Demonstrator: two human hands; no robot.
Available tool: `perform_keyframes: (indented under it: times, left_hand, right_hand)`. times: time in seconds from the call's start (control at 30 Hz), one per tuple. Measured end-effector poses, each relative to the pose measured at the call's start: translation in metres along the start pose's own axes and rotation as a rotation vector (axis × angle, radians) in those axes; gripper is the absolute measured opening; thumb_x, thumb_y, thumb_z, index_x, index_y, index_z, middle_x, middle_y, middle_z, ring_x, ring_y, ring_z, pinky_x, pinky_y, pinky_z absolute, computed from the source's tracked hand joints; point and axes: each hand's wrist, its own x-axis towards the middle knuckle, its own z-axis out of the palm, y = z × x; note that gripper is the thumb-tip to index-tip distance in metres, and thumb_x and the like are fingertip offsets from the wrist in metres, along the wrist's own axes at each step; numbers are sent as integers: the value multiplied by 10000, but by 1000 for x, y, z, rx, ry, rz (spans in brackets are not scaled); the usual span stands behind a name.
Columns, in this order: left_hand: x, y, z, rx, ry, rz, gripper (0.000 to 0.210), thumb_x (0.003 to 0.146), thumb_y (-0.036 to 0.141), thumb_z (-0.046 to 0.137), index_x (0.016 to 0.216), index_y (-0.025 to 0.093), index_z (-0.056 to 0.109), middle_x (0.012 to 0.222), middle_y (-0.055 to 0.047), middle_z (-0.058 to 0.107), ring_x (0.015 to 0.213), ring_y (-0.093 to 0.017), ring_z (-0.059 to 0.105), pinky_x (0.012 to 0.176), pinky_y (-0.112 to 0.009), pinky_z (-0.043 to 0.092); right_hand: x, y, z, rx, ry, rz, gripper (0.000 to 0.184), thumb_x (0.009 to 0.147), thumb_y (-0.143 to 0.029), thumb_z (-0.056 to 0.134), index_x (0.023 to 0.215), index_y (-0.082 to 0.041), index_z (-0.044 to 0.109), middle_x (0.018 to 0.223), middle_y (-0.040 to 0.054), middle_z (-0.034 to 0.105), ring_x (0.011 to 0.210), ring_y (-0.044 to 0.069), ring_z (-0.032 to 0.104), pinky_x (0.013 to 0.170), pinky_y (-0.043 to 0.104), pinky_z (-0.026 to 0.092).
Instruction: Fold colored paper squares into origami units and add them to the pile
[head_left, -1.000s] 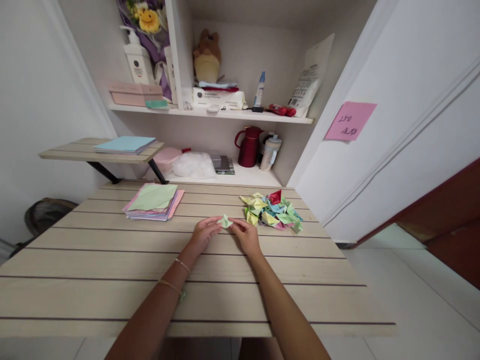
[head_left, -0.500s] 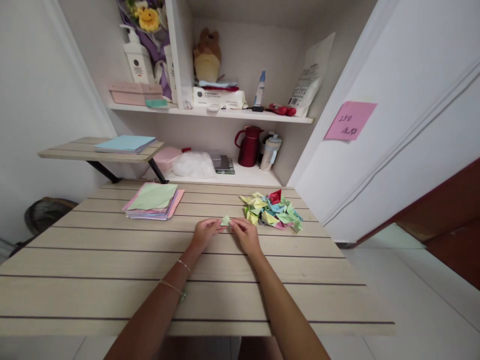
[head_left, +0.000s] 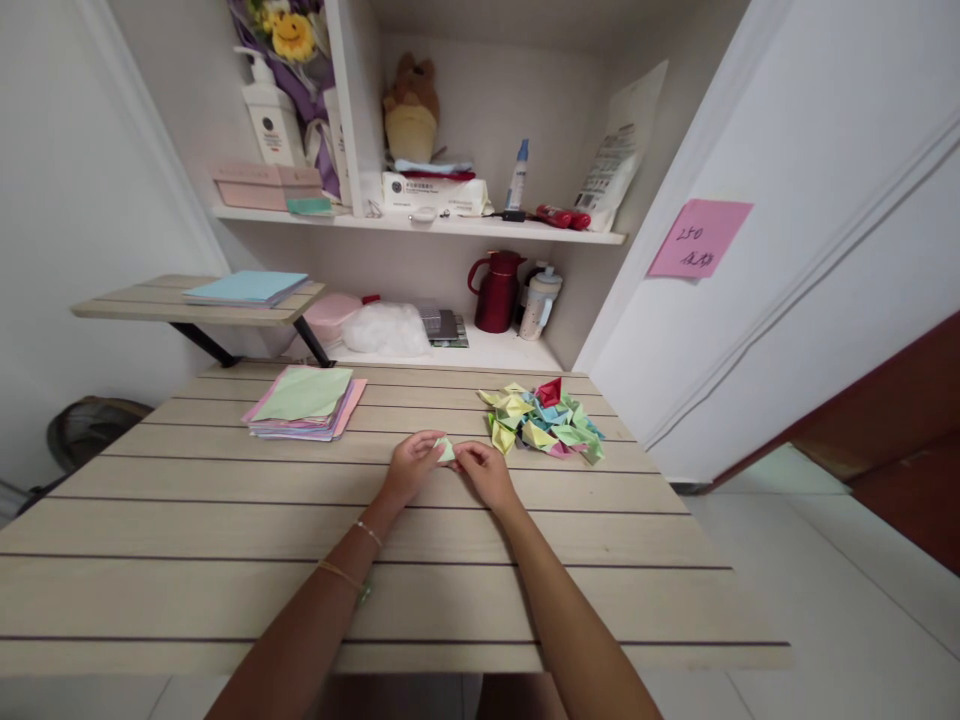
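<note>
A small piece of folded light green paper (head_left: 445, 450) is held between my two hands, just above the middle of the table. My left hand (head_left: 412, 466) pinches its left side, thumb in front. At its right edge, the fingertips of my right hand (head_left: 486, 472) are closed on the paper. Fingers cover part of it, so its full shape is hidden. Just beyond my right hand lies a pile of folded paper boats (head_left: 541, 420) in yellow, green, blue, pink and red. To the left is a stack of square coloured paper (head_left: 306, 402), pale green on top.
The slatted wooden table (head_left: 420, 600) meets a white shelf unit (head_left: 450, 228) at the back. A small raised stand (head_left: 154, 300) at the left bears blue paper (head_left: 247, 287). On the lower shelf are a dark red jug (head_left: 497, 292), a pale bottle (head_left: 540, 303) and a white plastic bag (head_left: 386, 330).
The green paper has tilted and shifted slightly left and down. My left thumb now lies over its front, and my right fingers have moved slightly left with it.
</note>
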Motion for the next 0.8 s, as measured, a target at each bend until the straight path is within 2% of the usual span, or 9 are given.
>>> perform_keyframes:
  times: [0.1, 0.23, 0.37, 0.53, 0.8]
  left_hand:
    - [1, -2, 0, -22, -38, 19, 393, 583, 288, 730, 921, 113, 633, 787, -61, 673, 727, -173, 643, 706, -333, 537]
    - [2, -1, 0, 38, -28, 19, 322, 571, 296, 731, 828, 117, 656, 758, -63, 680, 680, -167, 642, 634, -280, 534]
    - [4, -1, -2, 90, 41, 0, 273, 549, 316, 737, 717, 118, 658, 669, -55, 678, 575, -141, 617, 536, -235, 508]
    - [2, 4, -5, -67, 85, -68, 321, 517, 309, 759, 737, 108, 639, 671, -50, 676, 551, -120, 608, 562, -241, 512]
    - [0, 9, -3, -94, 45, -71, 360, 504, 283, 772, 785, 106, 634, 678, -50, 670, 584, -138, 626, 603, -271, 526]
  right_hand:
    - [-1, -2, 3, 71, 35, -2, 227, 689, -343, 630, 845, -177, 640, 665, 20, 652, 600, 155, 609, 596, 277, 491]
    - [-1, -3, 5, 224, 103, 13, 448, 627, -302, 697, 1039, -192, 559, 680, 3, 658, 577, 145, 616, 589, 279, 503]
    - [0, -6, 5, 341, 146, 27, 467, 596, -285, 730, 1026, -189, 577, 723, 11, 668, 606, 135, 617, 610, 273, 507]
    - [0, -8, 5, 387, 86, 79, 413, 609, -304, 723, 990, -178, 630, 834, 47, 689, 702, 140, 625, 658, 262, 499]
    - [0, -5, 6, 338, 36, 98, 388, 602, -298, 697, 960, -157, 648, 771, 56, 696, 624, 146, 622, 627, 282, 502]
